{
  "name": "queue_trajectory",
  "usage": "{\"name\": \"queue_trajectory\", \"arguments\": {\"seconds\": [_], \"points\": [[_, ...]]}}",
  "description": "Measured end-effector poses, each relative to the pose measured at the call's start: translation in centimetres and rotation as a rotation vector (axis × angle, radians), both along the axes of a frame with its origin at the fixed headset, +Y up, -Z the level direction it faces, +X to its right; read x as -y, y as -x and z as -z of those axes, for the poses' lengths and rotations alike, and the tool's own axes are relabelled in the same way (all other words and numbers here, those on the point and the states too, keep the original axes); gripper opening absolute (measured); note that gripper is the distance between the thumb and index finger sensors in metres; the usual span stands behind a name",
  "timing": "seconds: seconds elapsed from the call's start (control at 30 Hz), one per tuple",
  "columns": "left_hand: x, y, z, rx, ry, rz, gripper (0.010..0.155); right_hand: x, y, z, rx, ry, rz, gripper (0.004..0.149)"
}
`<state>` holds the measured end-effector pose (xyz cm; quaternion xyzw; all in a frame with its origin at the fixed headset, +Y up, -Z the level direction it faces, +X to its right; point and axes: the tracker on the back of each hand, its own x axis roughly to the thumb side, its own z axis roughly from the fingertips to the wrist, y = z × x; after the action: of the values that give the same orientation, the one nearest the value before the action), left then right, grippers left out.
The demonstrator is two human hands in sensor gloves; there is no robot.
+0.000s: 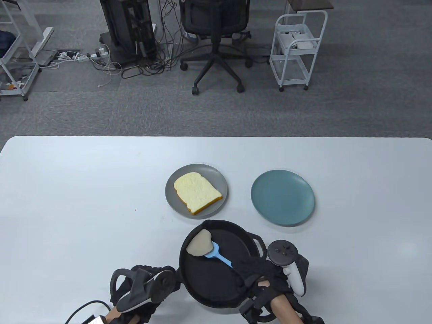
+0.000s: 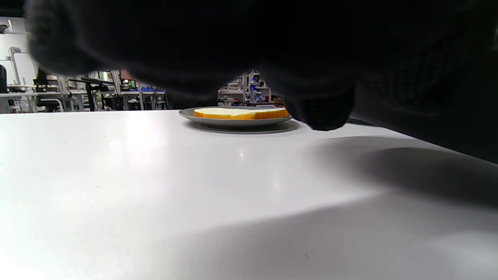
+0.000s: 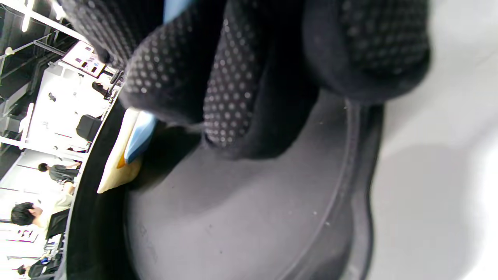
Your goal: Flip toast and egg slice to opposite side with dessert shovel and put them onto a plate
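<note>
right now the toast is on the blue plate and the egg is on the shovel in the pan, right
Not quite. The toast is on the grey plate; the blue plate holds nothing, as the table view shows. The rest stands: the egg sits on the shovel in the pan.

Office chair (image 1: pixel 216 37), white cart (image 1: pixel 297 50), perhaps cables (image 1: pixel 108 64).

A pale grey table (image 1: pixel 84 189) with rounded far corners carries three things directly. Near its middle sits a grey plate (image 1: pixel 175 202), and well apart to its right a teal plate (image 1: pixel 282 197) — both round, both flat on the surface. Just nearer than the grey plate, almost touching its rim, stands a black pan (image 1: pixel 216 283), reaching close to the table's near edge.
</note>
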<state>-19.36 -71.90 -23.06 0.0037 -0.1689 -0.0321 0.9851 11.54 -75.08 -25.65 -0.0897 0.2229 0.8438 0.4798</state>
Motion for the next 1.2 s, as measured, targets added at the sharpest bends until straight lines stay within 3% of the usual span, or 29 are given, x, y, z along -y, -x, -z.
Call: {"name": "queue_trajectory", "arguments": {"seconds": [0.43, 0.77, 1.0, 1.2], "points": [[-0.4, 2.7, 1.8, -0.064, 0.061, -0.092, 0.048, -0.7, -1.8, 0.0, 0.043, -0.064, 0.136, 0.049], [-0.5, 3.1, 2.1, -0.060, 0.097, -0.082, 0.048, -1.9, -6.6, 0.6, 0.264, -0.144, 0.216, 0.049], [-0.5, 3.1, 2.1, -0.055, 0.099, -0.090, 0.049, -2.0, -10.7, 1.3, 0.463, -0.157, 0.154, 0.049], [-0.5, 3.1, 2.1, -0.049, 0.095, -0.085, 0.049, -1.4, -12.9, 3.1, 0.575, -0.124, -0.032, 0.049]]}}
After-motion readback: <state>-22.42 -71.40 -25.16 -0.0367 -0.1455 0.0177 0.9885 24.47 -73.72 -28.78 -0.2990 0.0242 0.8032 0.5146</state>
